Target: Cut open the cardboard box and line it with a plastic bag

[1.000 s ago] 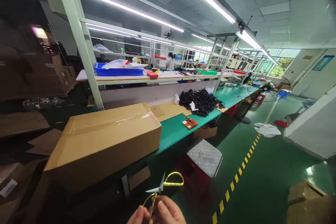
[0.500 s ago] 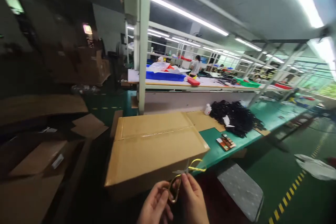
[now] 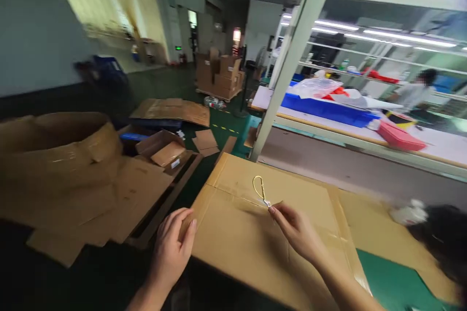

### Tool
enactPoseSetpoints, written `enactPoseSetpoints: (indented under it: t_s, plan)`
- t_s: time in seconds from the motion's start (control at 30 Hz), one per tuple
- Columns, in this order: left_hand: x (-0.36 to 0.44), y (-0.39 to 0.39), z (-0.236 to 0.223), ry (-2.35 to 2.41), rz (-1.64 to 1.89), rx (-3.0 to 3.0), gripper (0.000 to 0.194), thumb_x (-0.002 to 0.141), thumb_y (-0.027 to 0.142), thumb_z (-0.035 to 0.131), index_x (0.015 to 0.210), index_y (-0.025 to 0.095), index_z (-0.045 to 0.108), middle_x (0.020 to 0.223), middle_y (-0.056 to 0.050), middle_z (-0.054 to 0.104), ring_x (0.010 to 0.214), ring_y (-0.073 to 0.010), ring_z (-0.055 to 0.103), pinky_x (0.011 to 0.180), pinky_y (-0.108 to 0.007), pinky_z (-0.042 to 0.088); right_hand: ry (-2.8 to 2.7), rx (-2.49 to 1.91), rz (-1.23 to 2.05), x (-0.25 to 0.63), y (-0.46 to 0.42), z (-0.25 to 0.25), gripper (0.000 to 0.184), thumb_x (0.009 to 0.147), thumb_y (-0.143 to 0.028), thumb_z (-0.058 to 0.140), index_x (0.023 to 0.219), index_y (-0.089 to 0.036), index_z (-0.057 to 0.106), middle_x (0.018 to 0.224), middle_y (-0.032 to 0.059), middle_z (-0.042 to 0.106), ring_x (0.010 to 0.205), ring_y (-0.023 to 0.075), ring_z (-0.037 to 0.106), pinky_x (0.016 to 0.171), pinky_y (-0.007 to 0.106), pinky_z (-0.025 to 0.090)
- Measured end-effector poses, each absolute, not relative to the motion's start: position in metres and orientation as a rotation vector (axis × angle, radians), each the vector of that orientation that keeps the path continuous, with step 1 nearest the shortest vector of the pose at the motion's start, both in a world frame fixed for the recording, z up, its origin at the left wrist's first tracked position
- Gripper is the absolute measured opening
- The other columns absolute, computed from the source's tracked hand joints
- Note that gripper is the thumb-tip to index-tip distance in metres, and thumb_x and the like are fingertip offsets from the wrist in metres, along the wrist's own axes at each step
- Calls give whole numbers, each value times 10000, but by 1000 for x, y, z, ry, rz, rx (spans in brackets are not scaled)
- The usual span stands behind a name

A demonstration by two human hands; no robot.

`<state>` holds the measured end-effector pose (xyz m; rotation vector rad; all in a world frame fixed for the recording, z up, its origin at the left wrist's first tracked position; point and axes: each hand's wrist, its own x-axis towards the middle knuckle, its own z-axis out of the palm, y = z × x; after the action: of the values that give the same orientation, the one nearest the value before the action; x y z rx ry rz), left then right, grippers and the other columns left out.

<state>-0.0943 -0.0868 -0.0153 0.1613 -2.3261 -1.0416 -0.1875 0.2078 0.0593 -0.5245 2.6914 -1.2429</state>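
My right hand pinches a small pair of scissors near the pivot, with one gold loop handle pointing up and away. The scissors are above the top of a large brown carton with its flaps taped along the seam. At the carton's left edge is my left hand, thumb and fingers apart and curved. Nothing shows between them, and I cannot tell whether the fingertips touch the cardboard. The blades are mostly hidden by my right fingers.
Opened cardboard boxes and a big crumpled carton lie on the floor at left. A pale post rises behind the carton. On the shelf stand a blue tray and a red pouch. A person is farther back.
The view has swung left and the carton now lies under my hands. My left hand has let go of the scissors and moved left; my right hand carries them over the carton.
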Motion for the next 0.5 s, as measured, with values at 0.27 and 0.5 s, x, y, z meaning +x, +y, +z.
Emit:
enactPoseSetpoints:
  t_s: [0.27,0.5]
  plan:
    - [-91,-61,-49,-1989,-1209,447,222,960,297,439,1022,182,619,1134,-125,620,1109,-255,585,985,-412,461,2656,-1167,-797,-278,139,56,306,961,-353,453,866,-195,697,869,72,702,760,193,625,649,283,386]
    - [-90,-70,-62,-1867,-1660,396,448,928,407,501,1288,144,541,1311,-156,604,1202,-292,578,1026,-399,474,2682,-1372,-444,-282,77,69,334,945,-341,491,705,-208,681,738,73,728,658,196,647,569,298,294]
